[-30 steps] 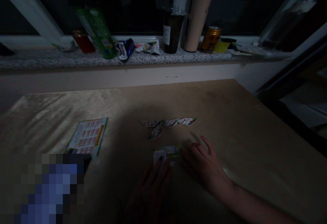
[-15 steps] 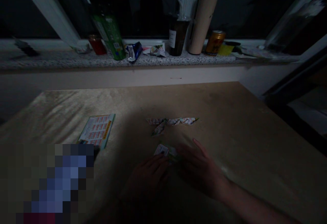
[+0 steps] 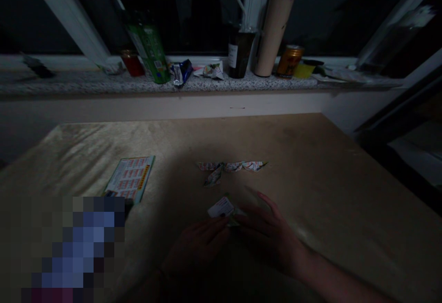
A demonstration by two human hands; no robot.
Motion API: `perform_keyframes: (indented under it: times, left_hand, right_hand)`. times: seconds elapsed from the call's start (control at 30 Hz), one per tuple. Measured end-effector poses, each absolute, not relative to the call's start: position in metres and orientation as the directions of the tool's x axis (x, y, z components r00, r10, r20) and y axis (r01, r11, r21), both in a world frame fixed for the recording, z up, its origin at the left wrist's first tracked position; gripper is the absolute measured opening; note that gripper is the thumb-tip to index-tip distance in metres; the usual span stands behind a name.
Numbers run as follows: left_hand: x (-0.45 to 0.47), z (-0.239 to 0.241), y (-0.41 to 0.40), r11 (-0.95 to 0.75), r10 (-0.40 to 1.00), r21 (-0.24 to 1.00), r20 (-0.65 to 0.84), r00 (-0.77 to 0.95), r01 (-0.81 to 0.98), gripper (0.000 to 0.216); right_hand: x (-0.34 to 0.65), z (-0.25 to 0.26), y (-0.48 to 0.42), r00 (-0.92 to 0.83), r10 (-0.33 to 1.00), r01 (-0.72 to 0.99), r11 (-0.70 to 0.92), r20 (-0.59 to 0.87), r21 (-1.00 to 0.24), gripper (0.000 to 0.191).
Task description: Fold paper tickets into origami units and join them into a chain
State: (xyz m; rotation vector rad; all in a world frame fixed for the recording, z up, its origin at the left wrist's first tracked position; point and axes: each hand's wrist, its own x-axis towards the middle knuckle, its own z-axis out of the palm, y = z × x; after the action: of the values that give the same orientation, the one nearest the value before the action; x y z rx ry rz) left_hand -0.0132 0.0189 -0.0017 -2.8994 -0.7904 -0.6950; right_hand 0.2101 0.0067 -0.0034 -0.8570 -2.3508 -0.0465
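Observation:
A small printed paper piece (image 3: 223, 208) sits on the tan tabletop (image 3: 311, 165) between my two hands, one corner lifted. My left hand (image 3: 196, 245), in deep shadow, has its fingertips pinched on the paper's lower left edge. My right hand (image 3: 272, 234) pinches the paper's right side with thumb and fingers, the index finger stretched forward. Just beyond the paper lie several folded printed paper shapes (image 3: 231, 168) in a short row.
A printed leaflet (image 3: 130, 178) lies to the left, a blurred patch below it. The stone window sill (image 3: 86, 82) behind the table holds a green bottle (image 3: 148, 47), a red jar (image 3: 132, 62), a dark cup with straw (image 3: 238, 52), a tall beige tube (image 3: 271, 26), a gold can (image 3: 290, 61) and wrappers.
The paper piece, flat under my fingertips a second ago, has been lifted and folded up at one side. Both hands drew slightly closer together. The view shifted a little to the left.

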Motion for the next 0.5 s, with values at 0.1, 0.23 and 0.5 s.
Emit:
perform_keyframes:
  times: [0.1,0.23,0.5]
  left_hand:
    - [-0.014,-0.006,0.018,-0.87,0.467,0.089,0.465,0.753,0.485,0.033]
    - [-0.018,-0.012,0.016,-0.853,0.517,0.187,0.428,0.741,0.487,0.034]
    - [-0.024,-0.004,0.014,-0.748,0.647,0.473,0.36,0.672,0.467,0.043]
  right_hand:
    - [0.211,-0.003,0.004,-0.577,0.579,0.593,0.782,0.577,-0.192,0.015]
    - [0.217,-0.009,-0.001,-0.56,0.585,0.602,0.774,0.586,-0.197,0.022]
    - [0.225,-0.007,-0.009,-0.389,0.67,0.581,0.711,0.632,-0.397,0.027]
